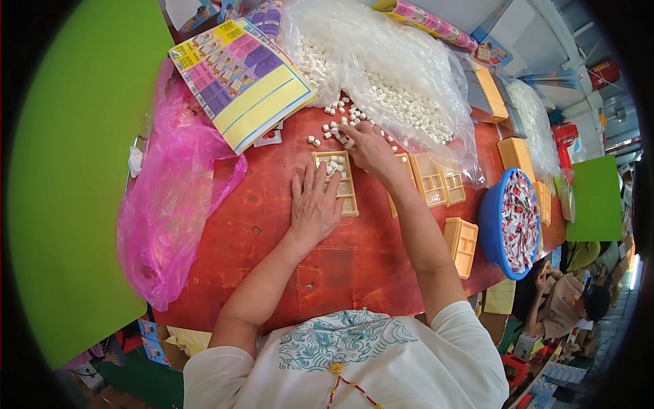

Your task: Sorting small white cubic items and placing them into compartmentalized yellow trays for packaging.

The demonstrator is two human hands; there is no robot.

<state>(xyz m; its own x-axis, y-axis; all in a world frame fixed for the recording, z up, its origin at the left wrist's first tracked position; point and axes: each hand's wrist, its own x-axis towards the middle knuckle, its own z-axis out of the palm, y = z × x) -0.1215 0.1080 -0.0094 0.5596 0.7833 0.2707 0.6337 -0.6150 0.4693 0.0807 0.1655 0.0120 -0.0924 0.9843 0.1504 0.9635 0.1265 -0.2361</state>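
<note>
A tan compartment tray (347,187) lies on the red table, with several small white cubes (335,163) in its far compartment. My left hand (317,208) rests over the tray's left side, fingers stretched out and the fingertips by those cubes. Just beyond the tray, my right hand (371,150) reaches into loose white cubes (332,129) on the tabletop. Its thumb and fingers are bent together around some of them; how many is hidden. A large clear plastic bag (409,75) spills the same cubes behind it.
More tan trays (430,180) lie to the right, beside a blue basin (492,221) of small wrapped packets. A pink plastic bag (170,204) and printed colourful sheets (252,82) are at the left. Another person (562,300) sits at the far right.
</note>
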